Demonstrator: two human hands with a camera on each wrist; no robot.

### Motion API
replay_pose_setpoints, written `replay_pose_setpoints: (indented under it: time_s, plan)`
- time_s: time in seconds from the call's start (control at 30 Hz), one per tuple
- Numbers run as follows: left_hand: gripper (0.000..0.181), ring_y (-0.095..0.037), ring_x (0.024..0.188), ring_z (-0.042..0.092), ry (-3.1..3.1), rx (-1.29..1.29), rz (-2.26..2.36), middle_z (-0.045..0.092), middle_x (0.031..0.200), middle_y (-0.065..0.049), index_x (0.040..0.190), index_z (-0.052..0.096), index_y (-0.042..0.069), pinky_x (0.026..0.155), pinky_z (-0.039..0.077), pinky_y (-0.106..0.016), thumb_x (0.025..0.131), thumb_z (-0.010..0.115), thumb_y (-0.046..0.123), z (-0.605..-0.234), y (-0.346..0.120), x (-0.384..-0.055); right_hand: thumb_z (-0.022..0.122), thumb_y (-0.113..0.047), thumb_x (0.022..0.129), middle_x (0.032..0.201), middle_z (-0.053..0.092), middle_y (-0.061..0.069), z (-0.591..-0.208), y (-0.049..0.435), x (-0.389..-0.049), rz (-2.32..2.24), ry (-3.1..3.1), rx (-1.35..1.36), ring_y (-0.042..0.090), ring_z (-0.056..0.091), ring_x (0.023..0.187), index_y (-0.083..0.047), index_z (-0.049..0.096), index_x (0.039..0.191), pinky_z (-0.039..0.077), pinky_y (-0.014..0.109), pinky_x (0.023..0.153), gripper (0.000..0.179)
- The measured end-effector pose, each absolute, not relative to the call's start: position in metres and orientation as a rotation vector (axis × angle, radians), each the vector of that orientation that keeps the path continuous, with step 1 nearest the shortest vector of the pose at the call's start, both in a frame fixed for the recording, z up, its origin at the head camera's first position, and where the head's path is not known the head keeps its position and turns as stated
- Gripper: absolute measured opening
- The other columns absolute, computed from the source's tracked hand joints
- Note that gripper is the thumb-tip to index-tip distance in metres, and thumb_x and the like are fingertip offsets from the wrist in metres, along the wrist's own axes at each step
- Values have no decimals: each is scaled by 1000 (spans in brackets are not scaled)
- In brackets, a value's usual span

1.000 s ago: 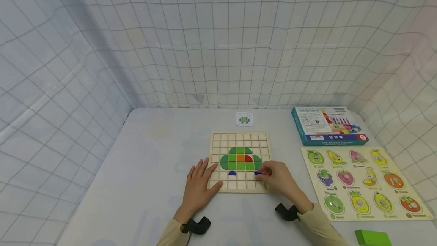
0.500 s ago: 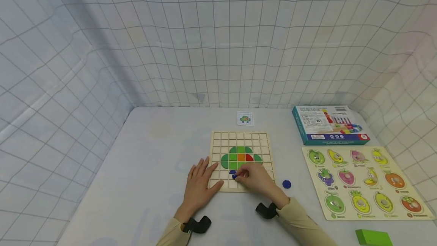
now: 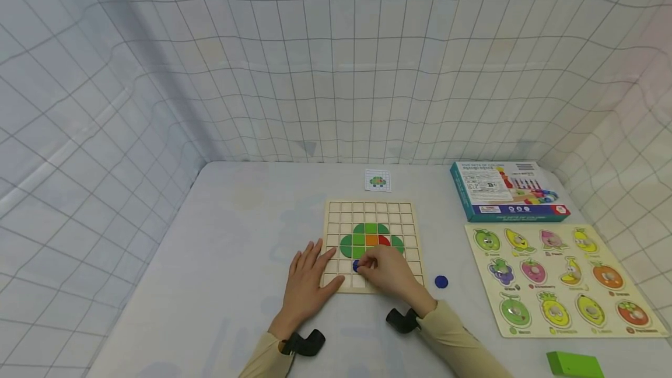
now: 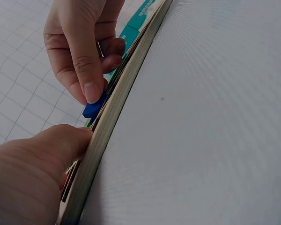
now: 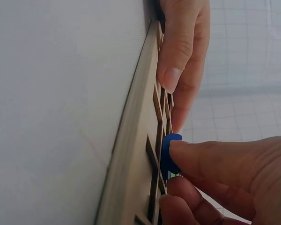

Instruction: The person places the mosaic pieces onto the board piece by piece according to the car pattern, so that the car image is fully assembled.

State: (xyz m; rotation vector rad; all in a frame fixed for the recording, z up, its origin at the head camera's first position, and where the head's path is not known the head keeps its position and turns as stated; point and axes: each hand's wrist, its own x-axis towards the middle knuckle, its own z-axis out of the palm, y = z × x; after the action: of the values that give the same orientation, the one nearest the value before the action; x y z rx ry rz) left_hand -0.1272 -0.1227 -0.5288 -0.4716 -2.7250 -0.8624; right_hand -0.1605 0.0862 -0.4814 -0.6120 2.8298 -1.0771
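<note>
On the wooden grid board [image 3: 334,210] lies a picture of green, orange and red tiles. My right hand [image 3: 387,273] pinches a small blue piece [image 5: 168,152] with a rounded edge between thumb and forefinger. That blue piece [image 3: 356,265] is just below the green tiles [image 3: 359,251], right at the board's grid, and partly hidden by my fingertips. My left hand [image 3: 306,284] rests along the board's left edge, fingers spread and thumb at the front left corner. Both wrist views show the left thumb [image 4: 77,138] close by the board's rim.
Right of the board lies a round blue shape [image 3: 441,282] on the table. A small picture card [image 3: 378,181] is behind the board. Further right are a boxed toy set [image 3: 506,191], a fruit puzzle board [image 3: 556,282] and a green block [image 3: 574,364].
My right hand has moved left across the board with a blue piece, to where a blue half-circle lay. The round blue shape on the table has come into view. My left hand stays put.
</note>
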Motion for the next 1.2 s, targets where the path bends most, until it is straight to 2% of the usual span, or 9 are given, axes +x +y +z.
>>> replay_pose_setpoints:
  time_s: [0.57, 1.2]
  plan:
    - [59, -34, 137, 26, -2708, -478, -840, 36, 147, -17, 138, 51, 15, 108, 16, -54, 88, 64, 43, -528, -122, -127, 75, -14, 81, 72, 53, -10, -482, 85, -163, -999, 2872, -630, 7, 48, 66, -17, 72, 74, 42, 24, 58, 9]
    - [59, -33, 138, 25, -2720, -474, -849, 36, 147, -16, 139, 52, 15, 109, 14, -52, 88, 64, 43, -528, -122, -128, 78, -17, 79, 73, 53, -7, -482, 86, -159, -959, 2897, -662, 6, 47, 61, -17, 75, 76, 40, 23, 53, 4]
